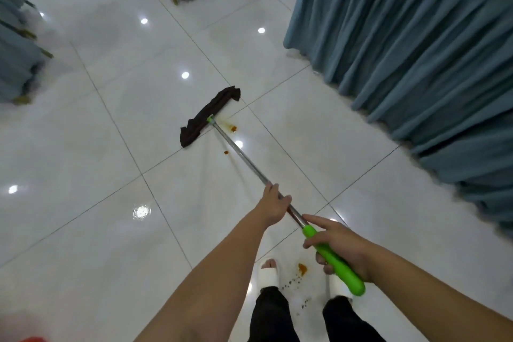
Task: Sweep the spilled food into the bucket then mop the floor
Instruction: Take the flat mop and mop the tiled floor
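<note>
Bright overhead light is bouncing off your glossy floor (91, 125) as round glare spots beyond your left hand (273, 201); the frame edges are bending and blurring, especially the drapes (416, 44) right of it.

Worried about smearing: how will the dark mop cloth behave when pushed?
Probably floppy: the dark mop cloth lies wrinkled and bunched. It likely slides easily on the glossy tile floor, perhaps smearing the orange spill beside it.

Glossy tile floor (97, 147), metal mop pole (241, 155), cloth head (208, 115).
</note>
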